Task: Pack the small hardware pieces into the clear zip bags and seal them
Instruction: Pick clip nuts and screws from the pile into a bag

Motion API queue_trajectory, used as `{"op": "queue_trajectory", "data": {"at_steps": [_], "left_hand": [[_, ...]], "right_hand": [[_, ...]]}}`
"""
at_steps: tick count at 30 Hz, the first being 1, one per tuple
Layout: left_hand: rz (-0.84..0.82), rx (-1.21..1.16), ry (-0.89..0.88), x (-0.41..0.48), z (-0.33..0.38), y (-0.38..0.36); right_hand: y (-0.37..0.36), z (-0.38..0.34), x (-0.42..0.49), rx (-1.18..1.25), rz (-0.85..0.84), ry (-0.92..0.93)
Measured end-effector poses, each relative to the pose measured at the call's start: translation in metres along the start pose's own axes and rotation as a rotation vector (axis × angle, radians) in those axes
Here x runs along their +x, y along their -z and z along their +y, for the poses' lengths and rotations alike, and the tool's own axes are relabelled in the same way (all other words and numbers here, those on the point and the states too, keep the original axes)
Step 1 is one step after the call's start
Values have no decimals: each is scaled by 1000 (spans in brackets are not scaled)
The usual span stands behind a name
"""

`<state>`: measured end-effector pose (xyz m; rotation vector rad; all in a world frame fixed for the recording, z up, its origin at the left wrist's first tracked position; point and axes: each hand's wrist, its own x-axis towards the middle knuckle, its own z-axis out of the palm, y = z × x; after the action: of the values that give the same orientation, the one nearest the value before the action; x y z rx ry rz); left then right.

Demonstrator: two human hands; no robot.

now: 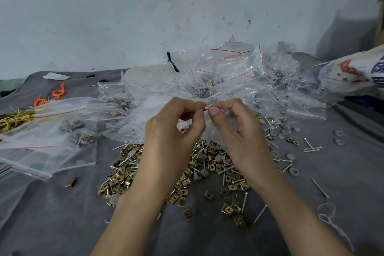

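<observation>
Fingers (194, 106) of left hand (172, 131) and right hand (241, 131) pinch 1 brass clip (207, 108) at a clear bag's (224, 94) edge.

Square clip nuts (122, 174): stamped metal with a glossy, yellowish plated finish; nails (311, 148): bright silvery metal, smooth and shiny; grey round caps (339, 133): matt, plastic or rubber, which of the two cannot be told. Clear zip bags (47, 151): thin transparent plastic film, glossy and creased, with a red line at the seal. Table cover (52, 214): dark grey cloth, matt, faintly wrinkled; wall (124, 16): pale painted surface, rough, chipped and pitted
</observation>
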<state>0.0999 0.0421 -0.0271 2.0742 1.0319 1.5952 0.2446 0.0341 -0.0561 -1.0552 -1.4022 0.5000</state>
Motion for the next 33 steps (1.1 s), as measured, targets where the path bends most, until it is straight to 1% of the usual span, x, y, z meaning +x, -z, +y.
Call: {"op": "queue_trajectory", "data": {"at_steps": [2, 4, 9, 15, 18, 21, 25, 28, 33], "left_hand": [[-44, -192, 118, 1, 2, 3], [-33, -241, 140, 2, 3, 6], [27, -44, 71, 8, 1, 12], [13, 78, 9, 12, 3, 10], [13, 86, -4, 11, 3, 10], [11, 63, -1, 11, 4, 11], [-45, -24, 20, 9, 9, 5], [-87, -37, -51, 6, 15, -1], [-55, 8, -210, 10, 25, -4]], "right_hand": [[4, 1, 2, 65, -3, -44], [10, 2, 6, 107, 32, -62], [15, 2, 6, 52, 58, 14], [13, 2, 5, -6, 52, 47], [13, 1, 5, 8, 54, 35], [14, -1, 5, 72, 72, 1], [18, -3, 6, 116, 126, -13], [20, -2, 8, 144, 168, -14], [19, -2, 11, 136, 152, 0]]}}
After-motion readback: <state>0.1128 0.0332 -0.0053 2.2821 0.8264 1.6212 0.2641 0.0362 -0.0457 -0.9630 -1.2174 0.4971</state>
